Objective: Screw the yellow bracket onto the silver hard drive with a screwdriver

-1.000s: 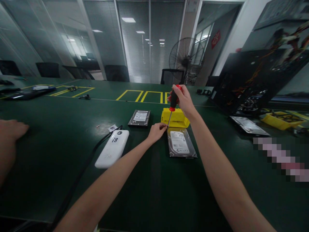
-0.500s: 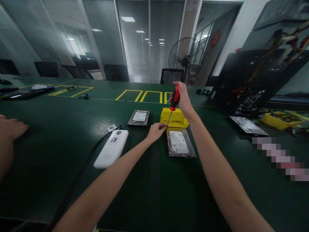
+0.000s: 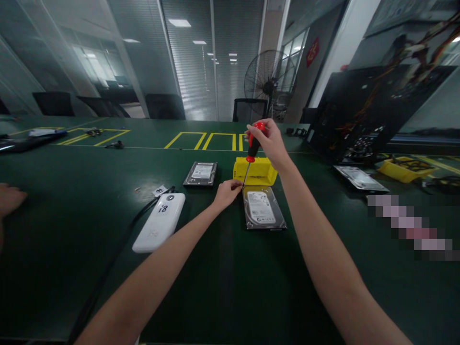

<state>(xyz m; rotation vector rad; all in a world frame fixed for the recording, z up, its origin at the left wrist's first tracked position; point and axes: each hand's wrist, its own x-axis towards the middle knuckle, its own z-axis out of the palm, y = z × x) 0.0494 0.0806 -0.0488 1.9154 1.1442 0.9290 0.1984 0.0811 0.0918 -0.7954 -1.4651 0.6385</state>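
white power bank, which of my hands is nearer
Left. The left hand is to the right of the white power bank; the right hand is farther right, gripping the screwdriver.

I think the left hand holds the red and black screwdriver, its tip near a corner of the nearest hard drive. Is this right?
Not quite: in the head view, the right hand, not the left hand, holds the screwdriver. Its tip is near a corner of the nearest hard drive.
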